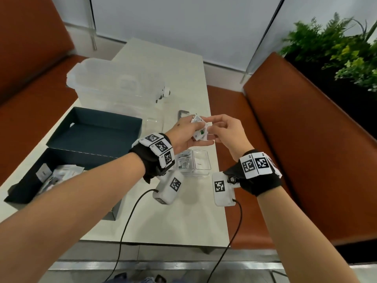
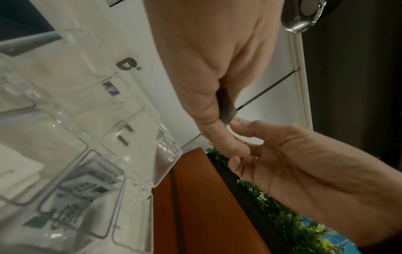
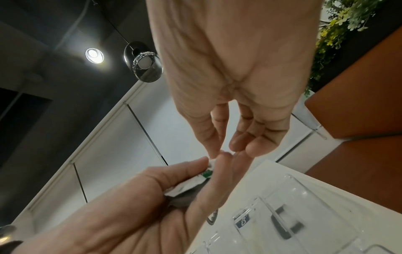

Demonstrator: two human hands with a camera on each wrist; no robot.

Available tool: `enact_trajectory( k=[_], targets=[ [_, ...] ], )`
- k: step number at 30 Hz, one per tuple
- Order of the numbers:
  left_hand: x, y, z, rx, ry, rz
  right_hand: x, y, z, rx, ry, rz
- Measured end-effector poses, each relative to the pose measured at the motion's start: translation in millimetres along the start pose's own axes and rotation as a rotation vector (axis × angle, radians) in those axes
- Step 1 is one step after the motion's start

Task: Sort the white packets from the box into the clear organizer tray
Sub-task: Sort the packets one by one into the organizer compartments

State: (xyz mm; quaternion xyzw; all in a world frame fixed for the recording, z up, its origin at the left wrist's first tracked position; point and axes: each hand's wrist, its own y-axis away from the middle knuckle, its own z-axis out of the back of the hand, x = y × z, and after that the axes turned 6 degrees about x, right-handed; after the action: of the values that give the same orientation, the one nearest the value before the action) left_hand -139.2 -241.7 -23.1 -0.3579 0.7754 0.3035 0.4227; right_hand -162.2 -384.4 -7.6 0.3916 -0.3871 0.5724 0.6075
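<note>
My left hand [image 1: 201,136] grips a small stack of white packets [image 1: 198,119] in the air above the clear organizer tray [image 1: 208,173]. My right hand [image 1: 211,129] meets it from the right, and in the right wrist view its thumb and forefinger [image 3: 217,152] pinch the top corner of one packet [image 3: 195,180]. Several packets [image 1: 184,163] lie in one tray compartment, also seen in the left wrist view [image 2: 80,197]. The dark box [image 1: 18,193] at the near left holds more packets [image 1: 59,174].
The box's dark lid [image 1: 95,129] lies behind the box. A large clear plastic container [image 1: 114,84] stands at the table's far left. Orange benches [image 1: 306,160] flank the white table [image 1: 173,221], whose right edge runs just beside the tray. Wrist cables hang over the near edge.
</note>
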Motion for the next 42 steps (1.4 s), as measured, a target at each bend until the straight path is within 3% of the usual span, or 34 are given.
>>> enact_trajectory(
  k=[11, 16, 34, 42],
  targets=[
    [2.1, -1.0, 36.9, -0.133, -0.109, -0.106, 3.4, -17.7, -24.9, 0.118, 0.019, -0.042],
    [-1.4, 0.7, 47.5, -0.099, -0.039, 0.001, -0.1, -24.6, -32.1, 0.085, -0.045, -0.070],
    [-1.8, 5.7, 64.3, -0.174, -0.033, -0.067, 1.2, -32.9, -43.9, 0.077, -0.075, -0.088],
    [-3.9, 3.2, 70.9, -0.281, -0.007, 0.032, -10.9, -42.6, -26.3, -0.028, 0.002, -0.134]
  ],
)
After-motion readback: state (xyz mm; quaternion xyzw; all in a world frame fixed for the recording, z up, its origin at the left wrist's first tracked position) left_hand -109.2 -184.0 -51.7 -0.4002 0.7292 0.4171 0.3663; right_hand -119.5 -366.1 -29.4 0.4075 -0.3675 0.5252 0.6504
